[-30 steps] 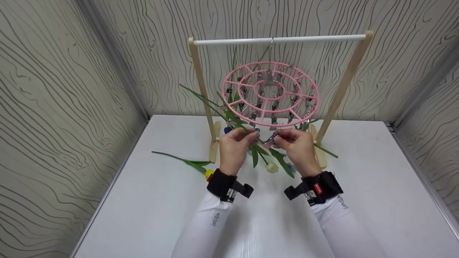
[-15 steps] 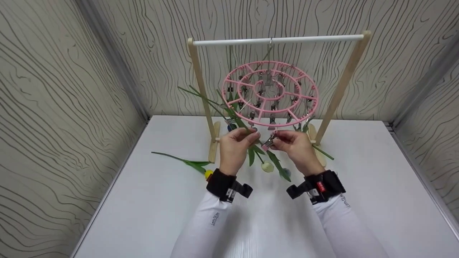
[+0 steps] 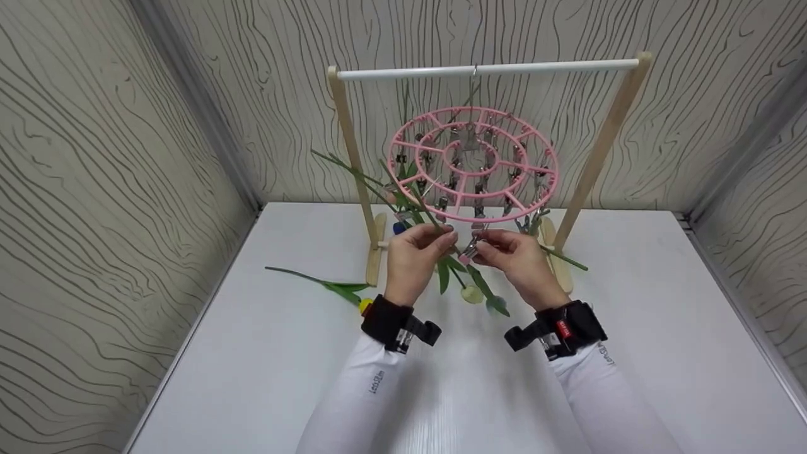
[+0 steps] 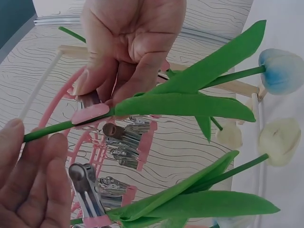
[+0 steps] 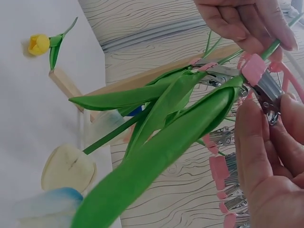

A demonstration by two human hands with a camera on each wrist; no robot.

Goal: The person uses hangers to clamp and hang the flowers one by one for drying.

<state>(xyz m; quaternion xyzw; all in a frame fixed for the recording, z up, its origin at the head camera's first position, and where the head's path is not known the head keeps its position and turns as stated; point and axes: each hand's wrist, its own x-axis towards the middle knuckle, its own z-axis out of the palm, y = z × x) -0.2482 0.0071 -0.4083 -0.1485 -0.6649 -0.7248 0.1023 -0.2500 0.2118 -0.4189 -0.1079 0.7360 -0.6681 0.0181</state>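
Left of centre in the head view, a yellow tulip [image 3: 364, 306] lies flat on the white table [image 3: 252, 378], its stem [image 3: 296, 275] running toward the left. It sits just beside the foot of the wooden rack [image 3: 350, 151], apart from both hands.

At frame centre, the left hand [image 3: 413, 261] is raised under the pink round clip hanger [image 3: 473, 165], which hangs from the white rail [image 3: 485, 69] in the upper middle. Its fingers are curled and pinch a green flower stem [image 4: 52, 129]; the left wrist view shows thumb and fingertips closed on that stem at lower left. The stem's leaves [image 4: 190, 102] spread toward the right of that view, with a blue tulip head [image 4: 282, 71] at upper right and a cream tulip head [image 4: 280, 141] below it.

Just right of centre, the right hand [image 3: 517, 258] faces the left hand, nearly touching it. It grips a pink-tipped metal clip [image 5: 260, 78] of the hanger, fingers and thumb clenched on the clip's arms. In the right wrist view the clip's pink tip sits against the stem; whether it has bitten onto the stem cannot be told.

At right, the rack's other post [image 3: 602, 148] leans upward to the rail's end.
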